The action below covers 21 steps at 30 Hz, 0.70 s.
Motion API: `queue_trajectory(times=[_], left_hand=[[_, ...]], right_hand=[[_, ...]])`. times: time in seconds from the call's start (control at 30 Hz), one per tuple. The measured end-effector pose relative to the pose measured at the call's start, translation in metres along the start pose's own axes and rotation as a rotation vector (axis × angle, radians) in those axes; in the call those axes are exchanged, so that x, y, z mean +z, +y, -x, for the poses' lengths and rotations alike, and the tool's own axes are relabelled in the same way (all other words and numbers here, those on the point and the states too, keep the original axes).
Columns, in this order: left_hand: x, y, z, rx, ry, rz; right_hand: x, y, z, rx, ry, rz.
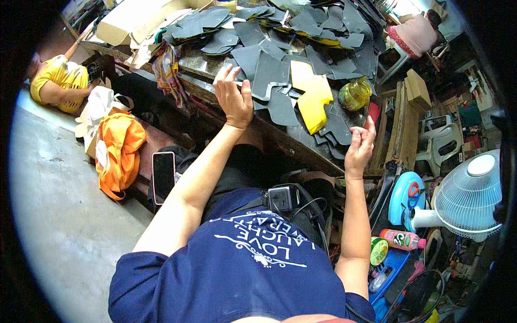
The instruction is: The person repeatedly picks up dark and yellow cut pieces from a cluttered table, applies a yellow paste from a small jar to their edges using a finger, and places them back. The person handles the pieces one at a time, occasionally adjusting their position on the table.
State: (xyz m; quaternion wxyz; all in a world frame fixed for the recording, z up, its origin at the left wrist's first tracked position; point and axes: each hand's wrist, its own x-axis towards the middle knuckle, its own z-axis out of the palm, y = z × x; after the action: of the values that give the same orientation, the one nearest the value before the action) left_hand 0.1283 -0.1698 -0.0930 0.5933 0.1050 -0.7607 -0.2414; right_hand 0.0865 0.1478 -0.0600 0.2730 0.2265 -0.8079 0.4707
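My left hand (234, 99) is raised at the table's near edge with its fingers apart and nothing in it. Beside its fingertips lies a dark grey cut sheet piece (265, 70) with a pale bent edge showing along its lower side. My right hand (360, 148) hovers near the table's right corner, its fingers loosely curled and apart, holding nothing that I can see. Between the hands a bright yellow cut piece (315, 102) rests on more grey pieces (283, 109). A clear jar (355, 95) with yellow-green contents stands beyond my right hand, close to a red object (374, 110).
Heaps of grey pieces (307, 24) cover the table's far part. A phone (163, 177) and an orange bag (119, 153) are at my left. On my right stand a fan (467, 194), a pink bottle (401, 239) and a wooden ledge (397, 126). Two people sit farther off.
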Motion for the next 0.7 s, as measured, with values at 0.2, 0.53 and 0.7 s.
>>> queue_trajectory(times=[0.2, 0.53, 0.7], left_hand=[[-0.0003, 0.0004, 0.0003, 0.015, -0.013, -0.039], [-0.0012, -0.0006, 0.0009, 0.006, -0.039, -0.020], [-0.0018, 0.0024, -0.0002, 0.004, -0.027, -0.039]], right_hand=[[0.0002, 0.0002, -0.0009, 0.023, -0.004, 0.003], [0.0008, -0.0012, 0.0002, 0.060, 0.000, -0.005], [0.0003, -0.0016, 0.0005, 0.039, -0.003, -0.004]])
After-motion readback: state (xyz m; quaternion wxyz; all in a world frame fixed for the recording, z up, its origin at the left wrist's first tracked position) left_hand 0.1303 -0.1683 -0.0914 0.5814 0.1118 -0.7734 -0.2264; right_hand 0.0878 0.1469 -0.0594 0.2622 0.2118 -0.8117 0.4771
